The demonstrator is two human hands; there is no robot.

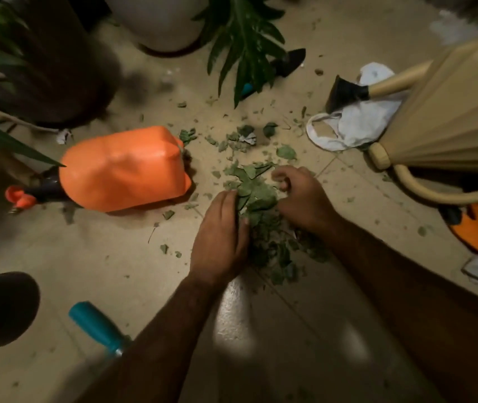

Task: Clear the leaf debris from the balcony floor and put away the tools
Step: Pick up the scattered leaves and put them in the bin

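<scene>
While your left hand (220,237) and right hand (301,196) curl their fingers round the leaf pile (256,196) from either side, it sits between them on the tiled floor (115,257). Loose leaf scraps (232,141) lie scattered toward twelve o'clock of the pile. At nine o'clock an orange sprayer (124,170) lies on its side, close by. A beige watering can (450,112) stands at two o'clock, its spout over a white cloth (354,126). At seven o'clock a teal-handled tool (95,325) runs under your left forearm. At twelve, plant fronds (240,39) half hide a black trowel (290,62).
</scene>
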